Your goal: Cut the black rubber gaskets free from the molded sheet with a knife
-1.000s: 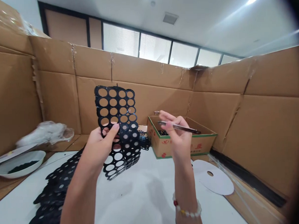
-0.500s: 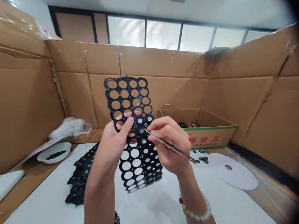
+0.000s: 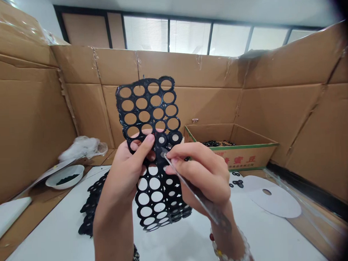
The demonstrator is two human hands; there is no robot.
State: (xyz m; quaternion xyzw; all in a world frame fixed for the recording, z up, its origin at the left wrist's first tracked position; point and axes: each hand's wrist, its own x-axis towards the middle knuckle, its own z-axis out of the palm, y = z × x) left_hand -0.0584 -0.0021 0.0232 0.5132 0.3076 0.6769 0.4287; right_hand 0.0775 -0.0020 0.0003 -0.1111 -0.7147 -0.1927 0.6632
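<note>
Black ring-hole sheet (image 3: 149, 96), seemingly flexible

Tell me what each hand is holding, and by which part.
The left hand grips the black perforated sheet midway up its left side; the right hand holds a slim tool near its upper tip.

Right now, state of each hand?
Left hand: closed, pinching the black perforated sheet with its thumb on the front.
Right hand: closed on a slim metal tool, tip at the sheet.
</note>
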